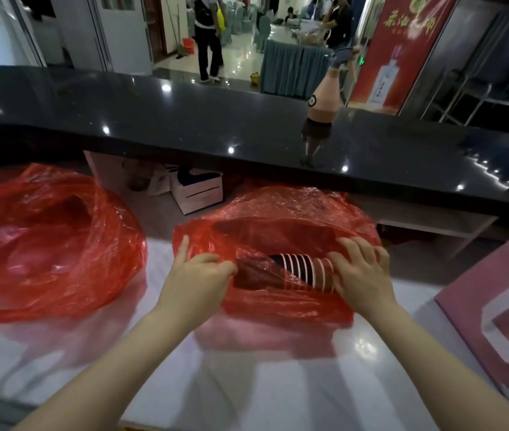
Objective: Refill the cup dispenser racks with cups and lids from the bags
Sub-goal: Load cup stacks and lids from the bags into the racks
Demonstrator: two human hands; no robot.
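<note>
Head view is showing both hands working at the mouth of a red plastic bag [278, 219] lying on a pale, glossy tabletop [278, 384]. The left hand [198, 275] is pinching a fold of the bag's film between curled fingers and thumb at the left edge of the opening, its grip closed on the plastic. The right hand [360, 272] is resting with spread, slightly bent fingers on the right end of a stack of cups [306, 270], its grip loose rather than closed around them; whether the thumb is hooking under the stack cannot be told. The cups are dark with pale rims, nested on their side inside the bag, partly showing through the opening and partly veiled by the film. A second red bag [48, 244] is sitting to the left, crumpled open, apart from the first. At the right edge a pink box [496, 306] is lying on the tabletop. Behind the bags a raised black counter [184, 119] is running across the frame, reflecting ceiling lights, and a pink bottle-shaped object [323, 98] is standing on it. Under the counter a white box [198, 194] is sitting in shadow. Beyond, a shiny tiled floor [237, 63] is stretching into a hall where people are standing near a grey-draped table [290, 70], with a red banner [402, 48] at the right.
</note>
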